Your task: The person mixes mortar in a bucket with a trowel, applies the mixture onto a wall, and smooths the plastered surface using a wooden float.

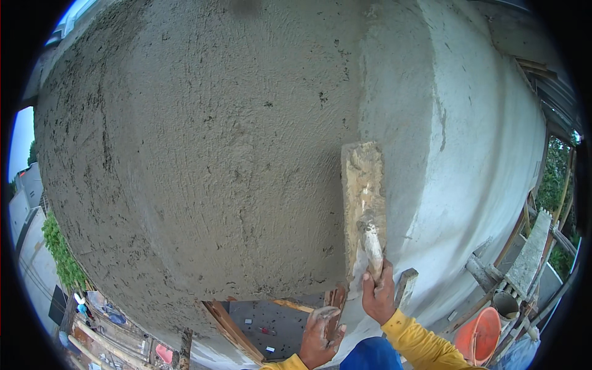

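My right hand (379,296) is closed round the pale, mortar-smeared handle of a long wooden plastering float (364,179). The float stands upright, its face against the plastered wall (246,154), near where darker wet plaster meets a lighter grey strip. Lower and to the left, my left hand (320,338) has mortar on its fingers. They are loosely bent with the thumb apart, and no tool shows in them. Just behind that hand is a brown wooden frame post (335,302) at the side of an opening under the wall. Whether the hand touches the post is hard to tell.
An orange bucket (478,336) stands at lower right, near a rough grey plank (530,253) and scaffold timbers. A short board (405,287) leans by the wall. Through the opening a grey floor (271,327) shows. Far below left lie poles (111,342) and green foliage (63,253).
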Demonstrator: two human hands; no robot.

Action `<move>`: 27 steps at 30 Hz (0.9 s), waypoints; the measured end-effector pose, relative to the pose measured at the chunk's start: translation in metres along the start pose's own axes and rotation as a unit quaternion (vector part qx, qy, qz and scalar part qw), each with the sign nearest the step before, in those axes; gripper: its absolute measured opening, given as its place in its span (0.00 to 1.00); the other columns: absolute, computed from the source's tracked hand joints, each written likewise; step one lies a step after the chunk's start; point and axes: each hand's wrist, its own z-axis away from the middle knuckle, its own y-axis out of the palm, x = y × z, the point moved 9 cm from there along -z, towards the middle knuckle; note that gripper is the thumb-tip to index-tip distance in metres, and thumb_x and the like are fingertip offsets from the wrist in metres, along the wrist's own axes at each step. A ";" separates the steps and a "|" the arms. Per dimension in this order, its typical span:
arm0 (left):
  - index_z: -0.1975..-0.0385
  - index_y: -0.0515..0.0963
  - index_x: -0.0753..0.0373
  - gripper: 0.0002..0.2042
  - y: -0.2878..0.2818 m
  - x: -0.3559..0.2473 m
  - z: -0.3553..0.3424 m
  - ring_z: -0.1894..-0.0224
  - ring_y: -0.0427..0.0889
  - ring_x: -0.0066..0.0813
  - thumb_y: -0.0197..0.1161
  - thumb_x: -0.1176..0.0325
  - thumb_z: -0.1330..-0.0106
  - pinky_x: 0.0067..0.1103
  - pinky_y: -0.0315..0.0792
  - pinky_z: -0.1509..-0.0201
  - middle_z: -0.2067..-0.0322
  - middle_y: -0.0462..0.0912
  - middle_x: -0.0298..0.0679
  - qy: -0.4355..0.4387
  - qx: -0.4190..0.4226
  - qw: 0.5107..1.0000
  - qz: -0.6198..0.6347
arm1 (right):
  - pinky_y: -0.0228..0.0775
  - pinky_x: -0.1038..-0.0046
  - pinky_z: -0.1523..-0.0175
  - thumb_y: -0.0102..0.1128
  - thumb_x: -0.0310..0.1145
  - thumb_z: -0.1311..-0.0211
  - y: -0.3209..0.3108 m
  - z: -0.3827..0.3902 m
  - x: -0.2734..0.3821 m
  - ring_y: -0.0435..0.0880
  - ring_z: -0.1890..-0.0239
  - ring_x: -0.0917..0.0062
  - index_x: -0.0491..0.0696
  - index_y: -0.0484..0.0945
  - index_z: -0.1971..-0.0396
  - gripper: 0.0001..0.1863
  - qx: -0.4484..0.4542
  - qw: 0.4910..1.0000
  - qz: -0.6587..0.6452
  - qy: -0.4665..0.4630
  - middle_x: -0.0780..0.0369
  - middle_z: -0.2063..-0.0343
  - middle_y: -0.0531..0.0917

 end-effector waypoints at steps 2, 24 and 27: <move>0.49 0.76 0.66 0.19 0.002 0.015 0.007 0.46 0.76 0.47 0.65 0.61 0.35 0.34 0.70 0.41 0.50 0.77 0.50 -0.012 0.011 1.000 -0.023 | 0.70 0.68 0.60 0.50 0.32 0.28 -0.012 -0.045 -0.024 0.76 0.69 0.69 0.37 0.65 0.45 0.18 0.002 0.997 0.006 0.079 0.54 0.68 0.76; 0.55 0.75 0.69 0.12 0.094 0.241 0.099 0.60 0.82 0.37 0.62 0.74 0.37 0.30 0.76 0.54 0.60 0.83 0.47 -0.268 0.030 0.857 0.440 | 0.70 0.50 0.58 0.51 0.37 0.30 0.059 -0.273 0.103 0.78 0.65 0.39 0.36 0.65 0.57 0.17 0.023 0.973 0.168 -0.153 0.37 0.71 0.78; 0.55 0.77 0.68 0.13 0.063 0.150 0.071 0.56 0.82 0.38 0.63 0.71 0.38 0.32 0.76 0.52 0.58 0.83 0.48 -0.075 0.177 0.981 0.040 | 0.72 0.53 0.64 0.50 0.38 0.30 -0.010 -0.283 0.049 0.80 0.68 0.43 0.36 0.66 0.56 0.17 -0.071 0.968 0.209 -0.120 0.38 0.72 0.78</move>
